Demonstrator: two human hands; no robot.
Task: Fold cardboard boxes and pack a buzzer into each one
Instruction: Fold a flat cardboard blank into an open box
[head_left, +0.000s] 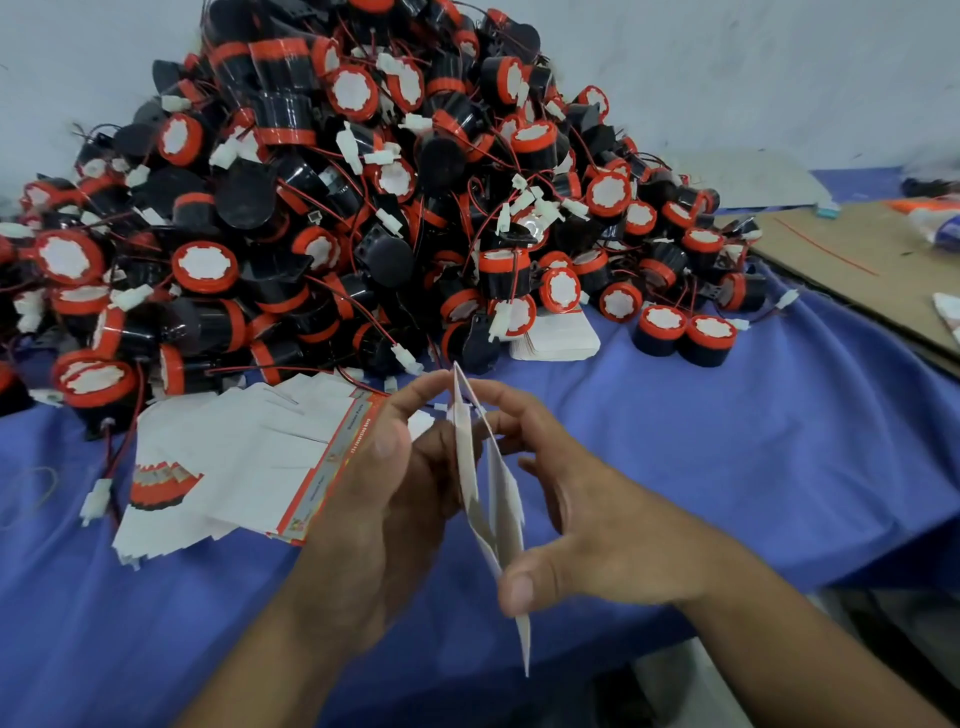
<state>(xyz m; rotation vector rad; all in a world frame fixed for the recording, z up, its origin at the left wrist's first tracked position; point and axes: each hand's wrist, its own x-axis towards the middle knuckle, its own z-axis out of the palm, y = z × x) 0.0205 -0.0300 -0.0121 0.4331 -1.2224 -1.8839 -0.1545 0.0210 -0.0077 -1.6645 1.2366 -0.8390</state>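
pinching a flat white box (506, 512) between them, both hands hold it edge-on above the surface. the left hand (384, 488) has its grip curled on the box's left face, thumb toward the camera and forefinger reaching up to the top corner. the right hand (592, 519) pinches from the other side, thumb pressed on the lower edge and fingers arched over to the top. the box's two walls gape a little apart in the middle, and its lowest flap hangs below the right thumb. just left of the hands, a fanned stack (234, 457) of flat boxes lies on the blue cloth (753, 467), white with an orange strip along one edge and a buzzer picture printed on one. behind it rises a big pile (337, 197) of black buzzers with orange rings, white labels, red and black wires and white plugs. two buzzers (685, 338) stand upright at the pile's right foot, touching each other. a smaller stack of white cards (558, 340) sits at the pile's front edge. a brown cardboard sheet (857, 260) lies at far right.
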